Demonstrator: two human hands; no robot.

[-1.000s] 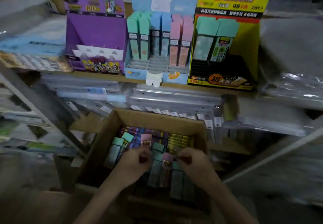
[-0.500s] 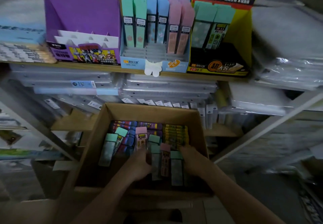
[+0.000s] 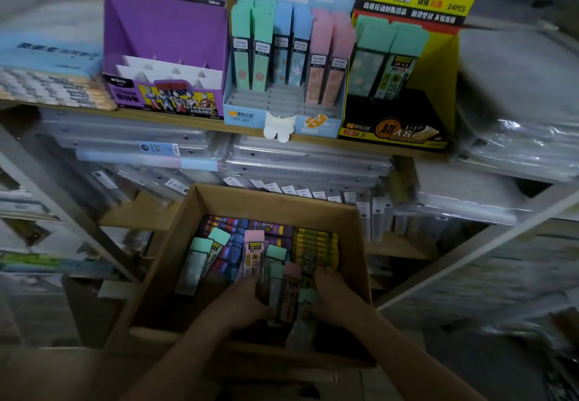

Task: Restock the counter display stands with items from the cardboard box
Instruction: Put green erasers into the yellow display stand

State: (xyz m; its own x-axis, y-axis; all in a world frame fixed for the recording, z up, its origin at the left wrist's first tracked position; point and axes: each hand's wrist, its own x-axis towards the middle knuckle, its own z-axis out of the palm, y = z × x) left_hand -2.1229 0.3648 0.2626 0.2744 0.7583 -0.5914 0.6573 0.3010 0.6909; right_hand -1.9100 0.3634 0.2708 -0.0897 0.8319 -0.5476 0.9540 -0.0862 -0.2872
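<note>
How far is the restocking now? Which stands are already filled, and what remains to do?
Little looks done. The blue stand holds only one back row, the yellow stand two packs, the purple stand shows empty slots. In hand: left hand and right hand grip a bunch of packs inside the cardboard box. Remaining: carrying them up, filling the rows.

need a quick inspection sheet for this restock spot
surface: wooden shelf carries three display stands
job's things: cardboard box holds loose cases; purple stand looks empty; blue stand has only its back row filled; yellow stand shows two cases
clutter: plastic-wrapped packs under the shelf
grippers: left hand and right hand both in the box among the cases, grip unclear
cables: nothing seen
surroundings: dim light, wrapped stock either side
</note>
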